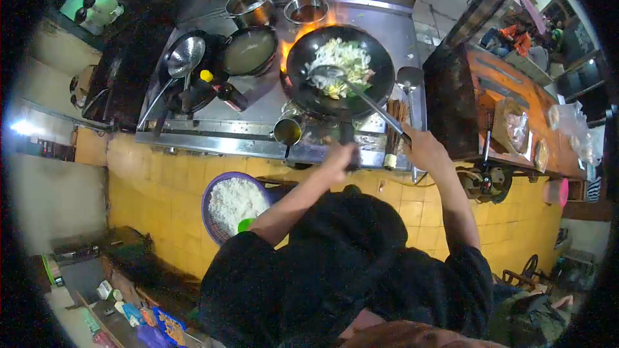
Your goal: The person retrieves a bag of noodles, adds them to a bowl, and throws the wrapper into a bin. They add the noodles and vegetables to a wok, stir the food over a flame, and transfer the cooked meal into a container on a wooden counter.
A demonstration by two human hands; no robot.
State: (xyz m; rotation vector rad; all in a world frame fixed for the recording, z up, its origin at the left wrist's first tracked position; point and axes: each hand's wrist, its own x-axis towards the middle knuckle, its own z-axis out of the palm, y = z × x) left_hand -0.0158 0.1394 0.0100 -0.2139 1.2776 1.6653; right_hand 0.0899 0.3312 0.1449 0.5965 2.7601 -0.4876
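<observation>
My left hand is closed around the handle of a black wok on the stove. Pale sliced vegetables and noodle-like strips lie in the wok, and flames rise along its left and back rim. My right hand grips the long handle of a metal ladle, whose bowl rests among the food. Beside the wok, a spatula lies on the steel top, near a bundled stick brush just left of my right hand.
A second wok with cloudy liquid, another ladle, a dark bottle and an oil pot stand left. Two pots sit behind. A purple basket of rice is low left; a wooden table stands right.
</observation>
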